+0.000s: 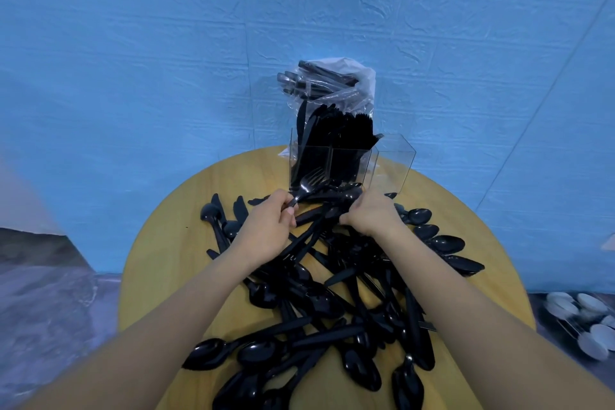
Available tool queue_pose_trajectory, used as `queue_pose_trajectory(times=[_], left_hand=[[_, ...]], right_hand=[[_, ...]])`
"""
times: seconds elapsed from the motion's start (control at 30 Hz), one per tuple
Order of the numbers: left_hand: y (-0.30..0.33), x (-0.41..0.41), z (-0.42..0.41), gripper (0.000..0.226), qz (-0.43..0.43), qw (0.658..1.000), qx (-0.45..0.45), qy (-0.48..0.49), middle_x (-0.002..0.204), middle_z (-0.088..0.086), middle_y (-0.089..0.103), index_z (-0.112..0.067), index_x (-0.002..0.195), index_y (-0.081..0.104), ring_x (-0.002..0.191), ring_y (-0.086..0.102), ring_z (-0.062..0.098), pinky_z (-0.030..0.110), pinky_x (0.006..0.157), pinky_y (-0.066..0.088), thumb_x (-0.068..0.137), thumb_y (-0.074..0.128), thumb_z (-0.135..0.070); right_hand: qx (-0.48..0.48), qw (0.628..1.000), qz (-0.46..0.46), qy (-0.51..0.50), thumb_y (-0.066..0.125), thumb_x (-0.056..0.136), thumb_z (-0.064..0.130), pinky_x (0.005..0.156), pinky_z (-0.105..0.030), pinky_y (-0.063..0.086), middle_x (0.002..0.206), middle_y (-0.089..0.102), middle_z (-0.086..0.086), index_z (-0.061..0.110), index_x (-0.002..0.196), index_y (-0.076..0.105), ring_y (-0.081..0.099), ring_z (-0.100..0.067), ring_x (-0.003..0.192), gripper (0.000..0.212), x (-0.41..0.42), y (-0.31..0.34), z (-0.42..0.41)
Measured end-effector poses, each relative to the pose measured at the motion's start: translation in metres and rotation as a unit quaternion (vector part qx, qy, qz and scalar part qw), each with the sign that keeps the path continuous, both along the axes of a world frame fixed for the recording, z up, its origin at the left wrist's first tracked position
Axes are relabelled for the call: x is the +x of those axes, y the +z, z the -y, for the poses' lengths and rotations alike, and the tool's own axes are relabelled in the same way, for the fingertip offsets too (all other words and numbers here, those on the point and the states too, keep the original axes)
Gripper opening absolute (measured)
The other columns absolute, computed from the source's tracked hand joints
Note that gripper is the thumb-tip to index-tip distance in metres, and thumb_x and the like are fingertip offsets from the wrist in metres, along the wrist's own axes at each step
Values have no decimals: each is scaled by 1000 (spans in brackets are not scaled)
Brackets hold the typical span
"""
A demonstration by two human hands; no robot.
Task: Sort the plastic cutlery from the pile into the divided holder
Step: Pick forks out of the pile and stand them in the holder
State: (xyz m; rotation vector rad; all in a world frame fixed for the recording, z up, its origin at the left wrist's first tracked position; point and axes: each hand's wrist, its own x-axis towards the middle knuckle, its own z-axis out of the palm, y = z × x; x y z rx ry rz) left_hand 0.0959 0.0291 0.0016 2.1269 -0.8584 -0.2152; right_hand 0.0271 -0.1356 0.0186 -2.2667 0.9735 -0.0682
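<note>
text: none showing | labels: none showing on the clear divided holder [349,160] beyond the hands | brands: none showing on the black cutlery pile [332,293] or on the plastic bag [332,83] behind the holder | numbers, signs: none showing

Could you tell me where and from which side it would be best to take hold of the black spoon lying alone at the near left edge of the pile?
Probably by the handle of the spoon, pinched from above: it runs up and right toward the pile, while the bowl is broad and lies flat on the table.
</note>
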Motion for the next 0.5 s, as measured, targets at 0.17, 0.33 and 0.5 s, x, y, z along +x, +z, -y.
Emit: queue_pose_trajectory(times=[0.17, 0.33, 0.5], left_hand=[[1, -3, 1, 21, -50, 998, -33, 2, 82, -5, 58, -14, 112, 52, 63, 48, 7, 25, 59, 44, 101, 35, -14], [4, -11, 5, 19, -121, 989, -81, 2, 77, -1, 53, -16, 105, 52, 65, 49, 10, 30, 71, 52, 101, 34, -9], [1, -14, 7, 19, -120, 990, -78, 4, 79, -2, 55, -17, 104, 52, 65, 50, 9, 29, 69, 49, 100, 35, -9]], right_hand=[[100, 991, 76, -36, 74, 79, 13, 78, -33, 53, 88, 69, -12, -5, 87, 65, 64, -23, 81, 22, -9, 11, 1], [86, 987, 131, -37, 77, 77, 13, 59, -25, 41, 80, 58, -3, 9, 88, 59, 53, -14, 69, 22, -24, 6, -3], [37, 977, 203, -53, 75, 78, 13, 63, -26, 42, 70, 56, 1, 16, 79, 53, 55, -15, 67, 22, -30, -3, -8]])
